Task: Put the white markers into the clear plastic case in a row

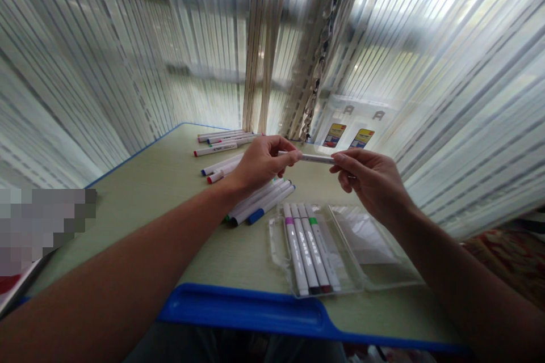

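Observation:
Between my two hands a white marker [317, 158] is held level above the table. My left hand [269, 159] pinches its left end, and the fingers of my right hand [364, 173] close on its right end. Below them lies an open clear plastic case [349, 278] with several white markers [304, 247] side by side in its left half; purple and green bands show on some. Under my left wrist, loose markers [264, 204] with blue and dark ends lie in a group, partly hidden by my forearm.
More loose markers [217, 150] with red and blue ends lie toward the back. A clear package with yellow labels [335, 135] stands at the table's far edge by the curtains [213, 39]. The pale green table [140, 181] has a blue front trough [247, 306].

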{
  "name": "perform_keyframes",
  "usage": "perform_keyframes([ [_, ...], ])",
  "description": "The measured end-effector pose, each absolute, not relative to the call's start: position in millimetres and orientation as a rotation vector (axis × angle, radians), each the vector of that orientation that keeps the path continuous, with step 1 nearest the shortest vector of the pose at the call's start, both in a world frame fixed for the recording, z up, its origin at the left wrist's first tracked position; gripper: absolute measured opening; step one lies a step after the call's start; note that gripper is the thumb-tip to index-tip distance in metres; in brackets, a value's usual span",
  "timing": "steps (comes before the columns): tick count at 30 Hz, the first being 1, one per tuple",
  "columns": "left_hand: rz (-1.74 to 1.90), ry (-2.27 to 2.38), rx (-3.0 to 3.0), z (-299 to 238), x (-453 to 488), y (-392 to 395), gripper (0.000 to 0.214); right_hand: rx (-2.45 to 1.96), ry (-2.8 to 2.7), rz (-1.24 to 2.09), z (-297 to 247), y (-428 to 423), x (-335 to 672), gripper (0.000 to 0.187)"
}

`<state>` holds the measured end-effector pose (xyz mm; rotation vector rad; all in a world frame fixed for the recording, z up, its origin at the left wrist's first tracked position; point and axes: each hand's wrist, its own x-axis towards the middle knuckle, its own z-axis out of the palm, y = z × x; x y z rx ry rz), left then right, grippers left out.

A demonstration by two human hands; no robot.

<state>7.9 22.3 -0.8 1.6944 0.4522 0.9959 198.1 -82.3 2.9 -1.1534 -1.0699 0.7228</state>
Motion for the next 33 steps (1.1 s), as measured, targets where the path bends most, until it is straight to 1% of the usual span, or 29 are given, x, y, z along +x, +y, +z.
perform_keyframes([
  [9, 0.870, 0.481, 1.757, 2, 8, 12, 0.010, -1.210, -1.205, 0.759, -2, -84, 198, 0.021],
  [22, 0.802, 0.372, 1.799, -1, 13, 3, 0.019, -1.318, -1.331, 0.701, 1, -88, 190, 0.030],
  [27, 0.761, 0.327, 1.778, -4, 15, 5, 0.020, -1.346, -1.323, 0.671, 1, -88, 191, 0.030],
  [33, 0.817, 0.338, 1.803, -5, 16, 7, 0.017, -1.382, -1.330, 0.687, 3, -89, 190, 0.029],
])
